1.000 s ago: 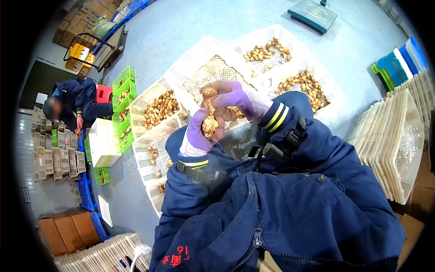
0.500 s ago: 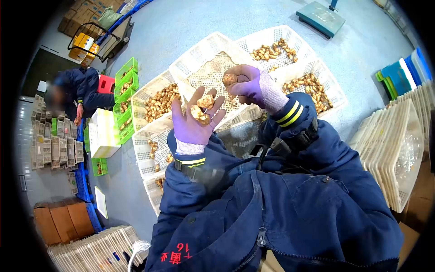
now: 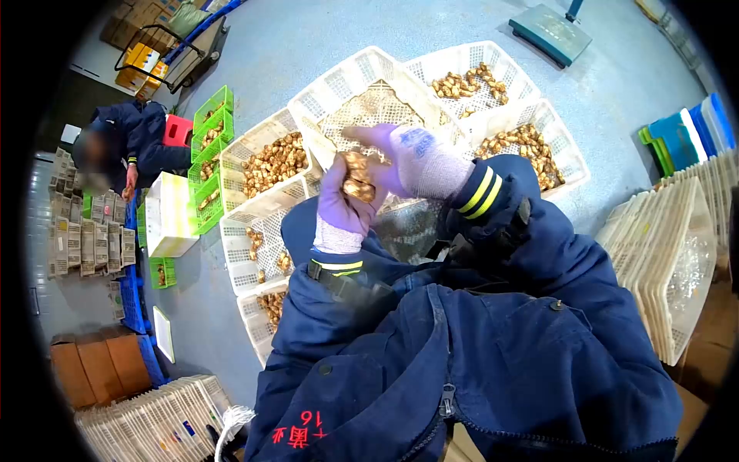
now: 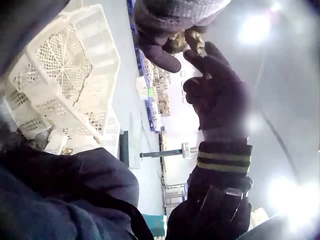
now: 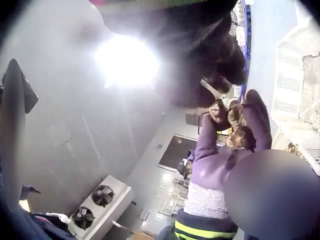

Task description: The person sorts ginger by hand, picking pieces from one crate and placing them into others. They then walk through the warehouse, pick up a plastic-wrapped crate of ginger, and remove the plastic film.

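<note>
My gloved left hand is raised palm-up in front of my lap, fingers curled round several lumpy brown mushrooms. The right wrist view shows a cluster of mushrooms between its thumb and fingers. My gloved right hand comes over from the right. Its index finger stretches out above the mushrooms and its thumb lies beside them. Seen from the left wrist, the right hand's fingertips are right at one mushroom.
White crates curve round my knees: one bare-bottomed, others with mushrooms. Green baskets and a seated person are at the left. A floor scale stands at the back; stacked white crates are on the right.
My hands parted, the right one holding a single mushroom, and have come together again. My left fingers, spread half a second ago, now curl round the mushrooms.
</note>
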Demonstrator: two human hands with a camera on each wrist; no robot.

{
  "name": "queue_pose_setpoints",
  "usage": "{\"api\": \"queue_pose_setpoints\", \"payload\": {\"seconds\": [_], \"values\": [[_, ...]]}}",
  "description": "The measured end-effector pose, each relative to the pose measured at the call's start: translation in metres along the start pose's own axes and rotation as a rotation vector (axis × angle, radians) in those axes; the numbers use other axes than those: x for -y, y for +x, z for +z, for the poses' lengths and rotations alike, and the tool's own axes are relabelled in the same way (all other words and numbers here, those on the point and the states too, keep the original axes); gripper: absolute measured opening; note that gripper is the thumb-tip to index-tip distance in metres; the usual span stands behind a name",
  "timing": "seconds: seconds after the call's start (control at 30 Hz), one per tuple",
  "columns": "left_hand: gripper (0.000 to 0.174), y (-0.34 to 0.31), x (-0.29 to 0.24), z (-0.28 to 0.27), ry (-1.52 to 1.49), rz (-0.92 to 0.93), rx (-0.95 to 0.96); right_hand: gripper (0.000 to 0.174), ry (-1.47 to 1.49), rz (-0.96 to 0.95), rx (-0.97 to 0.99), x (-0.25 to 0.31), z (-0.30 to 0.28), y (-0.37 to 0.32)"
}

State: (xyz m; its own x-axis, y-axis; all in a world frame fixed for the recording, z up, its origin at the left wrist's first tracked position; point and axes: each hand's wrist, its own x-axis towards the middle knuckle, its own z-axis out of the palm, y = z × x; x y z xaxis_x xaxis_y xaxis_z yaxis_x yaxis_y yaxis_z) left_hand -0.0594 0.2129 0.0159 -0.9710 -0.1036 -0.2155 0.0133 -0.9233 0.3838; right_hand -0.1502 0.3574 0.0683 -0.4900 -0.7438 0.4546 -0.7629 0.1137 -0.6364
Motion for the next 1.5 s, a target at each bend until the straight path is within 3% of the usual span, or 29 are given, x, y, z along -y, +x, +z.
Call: {"api": "queue_pose_setpoints", "payload": {"seconds": [0.03, 0.13, 0.17, 0.23, 0.4, 0.53, 0.57, 0.7, 0.73, 0.83, 0.87, 0.9, 0.97, 1.03, 1.1, 1.17, 1.2, 1.23, 1.3, 1.37, 1.43, 1.5], "values": [[0.035, 0.001, -0.001, -0.001, 0.014, 0.096, -0.030, 0.036, -0.112, -0.017, -0.184, -0.002, 0.000, -0.001], [0.036, 0.001, -0.010, 0.000, 0.030, 0.262, -0.003, 0.021, -0.060, 0.176, -0.052, 0.017, -0.005, -0.007], [0.037, 0.004, -0.009, -0.004, 0.045, 0.310, 0.033, 0.023, -0.037, 0.112, -0.034, 0.016, 0.007, -0.012], [0.038, 0.003, -0.006, 0.002, 0.062, 0.367, 0.054, 0.033, -0.095, 0.257, 0.167, 0.029, 0.016, -0.009], [0.044, -0.009, -0.008, 0.019, 0.009, 0.369, 0.025, 0.030, 0.216, 0.196, -0.016, 0.003, 0.035, -0.005], [0.045, -0.007, -0.006, 0.014, -0.008, 0.367, 0.010, 0.039, 0.325, 0.304, 0.096, 0.011, 0.027, -0.006], [0.044, -0.004, -0.004, 0.014, 0.008, 0.385, 0.005, 0.045, 0.192, 0.336, 0.166, 0.016, 0.024, -0.004], [0.046, -0.003, -0.001, 0.016, 0.103, 0.452, 0.027, 0.043, 0.192, 0.319, 0.117, 0.012, 0.029, -0.004], [0.046, -0.009, -0.004, 0.022, 0.007, 0.374, 0.047, 0.041, 0.226, 0.290, 0.081, 0.011, 0.029, -0.005], [0.044, -0.015, -0.018, 0.021, 0.054, 0.405, -0.062, 0.034, 0.327, 0.400, 0.096, 0.015, 0.019, -0.009], [0.043, -0.011, -0.025, 0.007, 0.004, 0.382, 0.008, 0.031, 0.431, 0.433, 0.026, 0.018, 0.014, -0.010], [0.043, -0.012, -0.030, 0.000, -0.005, 0.352, 0.076, 0.030, 0.338, 0.320, -0.060, 0.010, 0.014, -0.010], [0.045, -0.017, -0.035, -0.011, 0.004, 0.276, 0.211, 0.031, 0.298, 0.331, -0.065, 0.015, -0.004, -0.009], [0.048, -0.021, -0.031, -0.008, 0.037, 0.231, 0.279, 0.031, 0.255, 0.150, -0.120, 0.010, -0.010, -0.010], [0.047, -0.028, -0.022, 0.003, -0.023, 0.153, 0.182, 0.030, 0.165, -0.009, -0.145, 0.004, -0.013, -0.006], [0.042, -0.028, -0.013, 0.004, -0.070, 0.076, -0.089, 0.030, 0.030, -0.138, -0.143, -0.001, -0.012, -0.004], [0.035, -0.025, -0.009, 0.003, -0.087, 0.047, -0.061, 0.030, 0.005, -0.071, -0.086, 0.004, -0.015, -0.004], [0.041, -0.024, -0.008, -0.007, 0.002, -0.011, -0.094, 0.030, -0.002, -0.076, -0.070, 0.002, -0.014, -0.004], [0.036, -0.027, -0.005, -0.009, 0.077, -0.007, -0.127, 0.030, -0.018, -0.082, -0.043, -0.003, -0.012, -0.004], [0.033, -0.028, 0.002, -0.017, 0.326, 0.152, -0.091, 0.030, -0.027, -0.090, -0.074, -0.004, -0.012, -0.005], [0.032, -0.030, 0.000, -0.007, 0.469, 0.123, -0.053, 0.030, -0.018, -0.097, -0.067, -0.004, -0.012, -0.005], [0.033, -0.035, -0.011, 0.017, 0.500, -0.097, -0.016, 0.030, 0.008, -0.102, -0.021, -0.005, -0.013, -0.006]]}}
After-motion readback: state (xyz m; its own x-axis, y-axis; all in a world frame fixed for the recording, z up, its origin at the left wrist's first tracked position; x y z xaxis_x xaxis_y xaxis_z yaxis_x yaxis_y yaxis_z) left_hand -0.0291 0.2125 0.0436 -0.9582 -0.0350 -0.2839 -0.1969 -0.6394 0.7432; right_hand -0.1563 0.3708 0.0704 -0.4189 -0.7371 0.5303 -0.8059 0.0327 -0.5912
